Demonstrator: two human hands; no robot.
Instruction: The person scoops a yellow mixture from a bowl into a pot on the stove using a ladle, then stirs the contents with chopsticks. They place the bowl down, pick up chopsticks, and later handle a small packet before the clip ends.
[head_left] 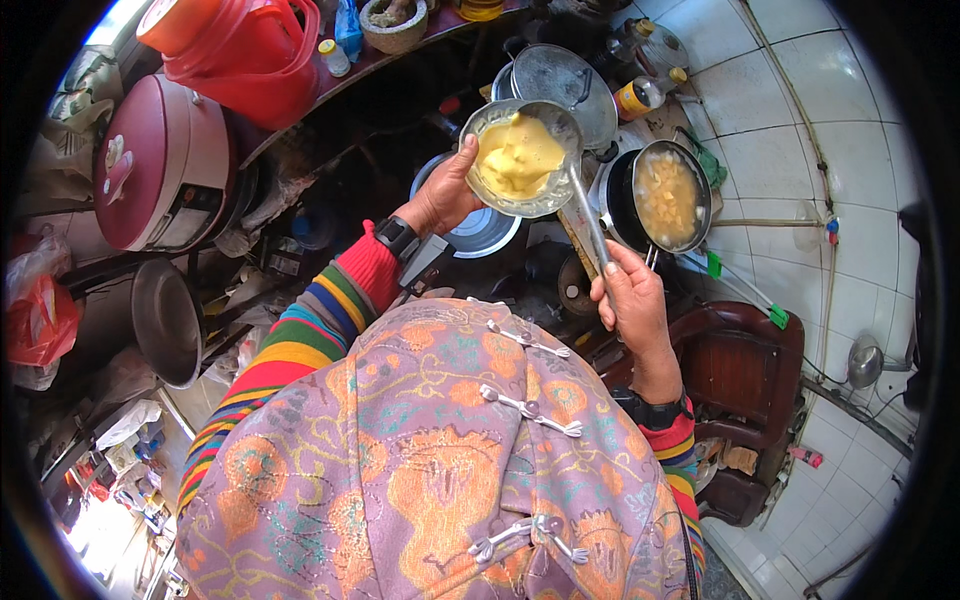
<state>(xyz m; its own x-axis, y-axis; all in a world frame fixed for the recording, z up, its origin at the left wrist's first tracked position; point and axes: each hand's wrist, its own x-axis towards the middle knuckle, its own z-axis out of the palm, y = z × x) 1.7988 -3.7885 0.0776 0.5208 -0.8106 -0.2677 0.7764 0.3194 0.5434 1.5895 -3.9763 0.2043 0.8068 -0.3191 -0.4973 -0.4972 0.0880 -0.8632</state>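
Note:
My left hand (442, 197) grips the near left edge of a clear glass bowl (490, 196), tilted and holding a thick yellow mixture (519, 158). In my right hand (637, 302), the fingers are closed round the long metal handle of a ladle (592, 222). Its far end reaches to the bowl's right rim; I cannot fully make out the ladle's head there. Right of the bowl, a dark pan (640, 232) holds pale yellowish chunks in cloudy liquid (668, 193).
Beyond the bowl lies a round pot lid (566, 92), with bottles (648, 95) beside it. A blue-grey basin (482, 235) sits below the bowl. At left are a maroon cooker (152, 165) and a red jug (255, 60). A brown chair (735, 370) stands at right.

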